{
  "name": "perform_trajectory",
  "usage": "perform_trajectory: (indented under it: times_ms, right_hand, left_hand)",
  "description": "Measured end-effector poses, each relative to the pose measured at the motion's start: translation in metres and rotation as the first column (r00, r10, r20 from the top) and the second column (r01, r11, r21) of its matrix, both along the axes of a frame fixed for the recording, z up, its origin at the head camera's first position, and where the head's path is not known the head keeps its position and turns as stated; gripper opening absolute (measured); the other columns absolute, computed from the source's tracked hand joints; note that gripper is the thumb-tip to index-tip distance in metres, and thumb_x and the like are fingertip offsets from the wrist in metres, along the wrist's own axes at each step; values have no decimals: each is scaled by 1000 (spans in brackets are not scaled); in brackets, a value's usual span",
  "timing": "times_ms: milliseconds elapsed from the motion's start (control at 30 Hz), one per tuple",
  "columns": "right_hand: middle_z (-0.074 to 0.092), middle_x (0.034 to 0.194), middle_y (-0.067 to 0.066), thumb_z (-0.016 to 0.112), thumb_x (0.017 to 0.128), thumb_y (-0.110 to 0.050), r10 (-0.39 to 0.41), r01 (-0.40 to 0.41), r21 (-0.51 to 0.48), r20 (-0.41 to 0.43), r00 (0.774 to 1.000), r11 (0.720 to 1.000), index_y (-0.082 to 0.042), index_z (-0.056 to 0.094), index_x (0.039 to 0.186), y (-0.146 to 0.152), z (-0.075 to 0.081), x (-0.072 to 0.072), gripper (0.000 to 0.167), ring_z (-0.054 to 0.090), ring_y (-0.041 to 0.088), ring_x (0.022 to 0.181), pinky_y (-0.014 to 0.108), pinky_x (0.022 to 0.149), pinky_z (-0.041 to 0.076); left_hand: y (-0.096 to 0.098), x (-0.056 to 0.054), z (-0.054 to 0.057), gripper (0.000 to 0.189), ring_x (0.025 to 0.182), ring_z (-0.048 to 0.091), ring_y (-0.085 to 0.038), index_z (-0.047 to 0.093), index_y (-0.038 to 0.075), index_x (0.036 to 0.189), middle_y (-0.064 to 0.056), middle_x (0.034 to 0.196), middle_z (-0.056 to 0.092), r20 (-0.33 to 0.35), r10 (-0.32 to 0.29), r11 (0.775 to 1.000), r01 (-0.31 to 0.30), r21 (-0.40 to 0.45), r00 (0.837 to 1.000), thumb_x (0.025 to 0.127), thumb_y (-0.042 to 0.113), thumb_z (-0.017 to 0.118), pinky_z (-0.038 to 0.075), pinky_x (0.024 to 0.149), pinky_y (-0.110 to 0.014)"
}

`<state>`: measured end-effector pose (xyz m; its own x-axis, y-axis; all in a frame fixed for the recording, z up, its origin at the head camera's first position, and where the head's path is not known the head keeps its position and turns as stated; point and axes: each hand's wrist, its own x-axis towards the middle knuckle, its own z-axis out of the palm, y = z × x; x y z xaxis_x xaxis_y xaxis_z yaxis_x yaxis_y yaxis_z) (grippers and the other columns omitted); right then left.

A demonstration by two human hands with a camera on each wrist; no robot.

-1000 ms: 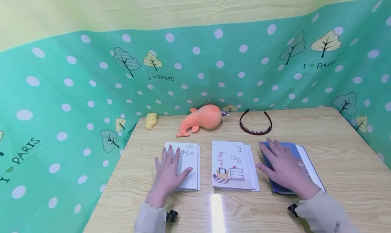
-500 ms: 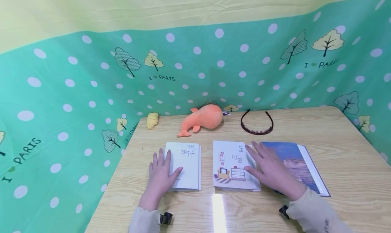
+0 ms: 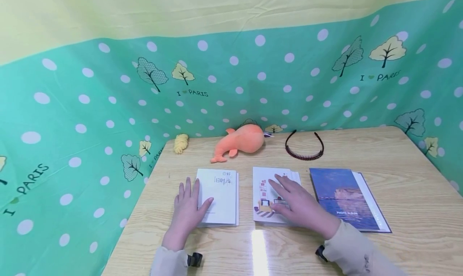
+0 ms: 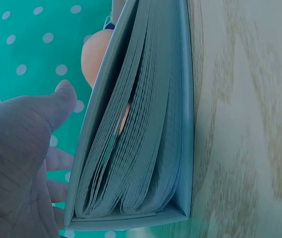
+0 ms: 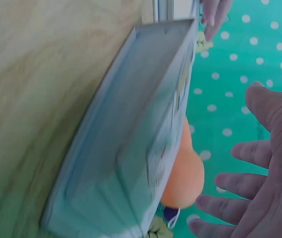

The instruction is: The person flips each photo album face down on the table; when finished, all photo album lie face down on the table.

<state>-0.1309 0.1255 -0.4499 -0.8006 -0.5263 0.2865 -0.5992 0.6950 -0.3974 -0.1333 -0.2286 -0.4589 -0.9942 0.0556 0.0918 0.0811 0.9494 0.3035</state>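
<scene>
Three albums lie in a row on the wooden table. My left hand [image 3: 186, 211] lies over the left edge of the white album [image 3: 222, 199] with Chinese writing, fingers spread. In the left wrist view the thick page block of that white album [image 4: 131, 129] shows beside the thumb. My right hand [image 3: 298, 205] is over the middle album [image 3: 261, 183], white with a drawn bedroom, its fingers extended and holding nothing. The right wrist view shows the fingers apart from the cover of the middle album [image 5: 155, 153]. To the right lies a blue photo album [image 3: 343, 195], fully uncovered.
Along the back stand an orange plush whale [image 3: 244, 139], a bundle of yellow yarn [image 3: 181, 143] and a dark toothed headband [image 3: 304, 153]. A green dotted curtain [image 3: 224, 83] hangs behind the wooden table [image 3: 408, 167].
My right hand has moved left from over the blue photo album to over the middle album. My left hand has shifted slightly left, showing more of the white cover.
</scene>
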Motion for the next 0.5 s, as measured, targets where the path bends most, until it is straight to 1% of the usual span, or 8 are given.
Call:
perform_trajectory:
  times_ms: [133, 300, 500]
  right_hand:
    - [32, 154, 19, 59, 95, -45, 40, -40, -13, 43, 998, 999, -11, 36, 151, -11, -1, 2, 69, 35, 40, 137, 56, 108, 34]
    - [31, 155, 18, 56, 97, -45, 98, -93, -58, 91, 991, 994, -10, 36, 151, -23, -1, 5, 68, 35, 37, 139, 53, 110, 34]
    - [30, 155, 18, 58, 96, -45, 121, -111, -78, 139, 983, 991, -9, 37, 151, -38, -1, 9, 69, 33, 34, 140, 50, 111, 32]
  left_hand:
    - [0, 0, -1, 84, 143, 5, -50, 27, -2, 151, -30, 157, 12, 4, 8, 1000, -8, 6, 1000, 94, 51, 57, 19, 109, -68]
    - [-1, 1, -1, 84, 143, 6, -50, 26, -2, 151, -30, 157, 13, 7, 14, 1000, -15, 13, 1000, 94, 50, 58, 20, 109, -68]
    - [-1, 2, -2, 84, 143, 6, -50, 25, -2, 152, -30, 157, 12, 11, 16, 1000, -16, 19, 1000, 94, 48, 59, 21, 108, -69]
